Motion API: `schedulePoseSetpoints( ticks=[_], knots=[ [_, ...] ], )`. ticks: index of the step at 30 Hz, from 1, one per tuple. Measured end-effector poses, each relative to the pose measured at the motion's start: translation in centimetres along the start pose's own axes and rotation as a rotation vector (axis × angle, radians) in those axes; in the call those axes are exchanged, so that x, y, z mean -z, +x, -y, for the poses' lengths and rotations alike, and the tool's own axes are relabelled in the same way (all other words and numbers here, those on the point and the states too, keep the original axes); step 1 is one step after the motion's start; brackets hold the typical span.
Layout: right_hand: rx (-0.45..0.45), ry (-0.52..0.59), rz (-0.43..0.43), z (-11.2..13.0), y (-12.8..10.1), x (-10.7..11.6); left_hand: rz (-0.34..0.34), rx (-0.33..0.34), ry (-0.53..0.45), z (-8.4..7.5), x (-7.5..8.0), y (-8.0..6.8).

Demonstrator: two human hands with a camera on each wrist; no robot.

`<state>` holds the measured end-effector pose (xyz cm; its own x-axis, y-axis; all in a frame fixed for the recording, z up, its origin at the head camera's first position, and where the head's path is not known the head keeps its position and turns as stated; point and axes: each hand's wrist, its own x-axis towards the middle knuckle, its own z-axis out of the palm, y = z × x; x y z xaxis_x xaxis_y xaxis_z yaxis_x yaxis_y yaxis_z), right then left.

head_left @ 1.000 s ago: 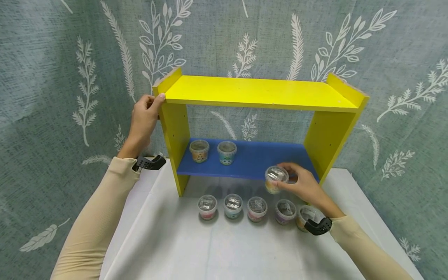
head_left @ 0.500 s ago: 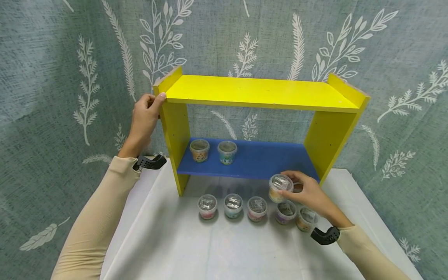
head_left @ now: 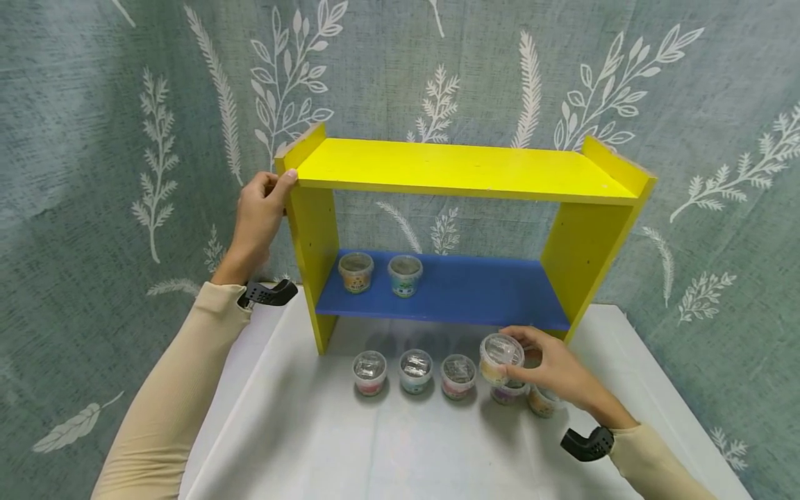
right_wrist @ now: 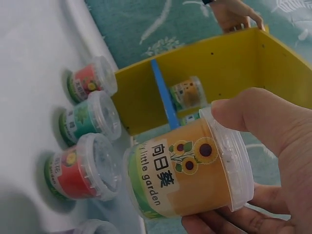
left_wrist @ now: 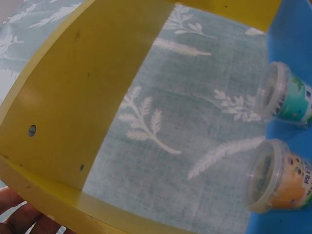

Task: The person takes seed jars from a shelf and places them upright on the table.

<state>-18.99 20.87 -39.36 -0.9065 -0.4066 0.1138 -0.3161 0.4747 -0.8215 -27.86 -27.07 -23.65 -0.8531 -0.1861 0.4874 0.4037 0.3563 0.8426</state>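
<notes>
The right hand (head_left: 559,371) pinched a sunflower-labelled orange tub (head_left: 500,357) by its clear lid rim, holding it just above the row of small tubs (head_left: 415,369) on the white surface (head_left: 375,451), at about five o'clock from the blue lower shelf (head_left: 469,292). With only thumb and fingertips on the lid, the tub could have slipped or its lid popped, toppling the purple tub (head_left: 507,394) below. The left hand (head_left: 259,215) gripped the yellow shelf unit (head_left: 456,167) at its nine o'clock corner; a tug there might have shaken the two tubs (head_left: 356,269) on the blue shelf.
</notes>
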Motion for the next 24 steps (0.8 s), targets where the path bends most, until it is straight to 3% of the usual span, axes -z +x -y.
schedulePoseSetpoints(
  ticks=[24],
  knots=[
    [0.107,0.006,0.081,-1.6,-2.0,-1.9,0.002,0.012,0.003,0.1,0.1,0.1]
  ],
)
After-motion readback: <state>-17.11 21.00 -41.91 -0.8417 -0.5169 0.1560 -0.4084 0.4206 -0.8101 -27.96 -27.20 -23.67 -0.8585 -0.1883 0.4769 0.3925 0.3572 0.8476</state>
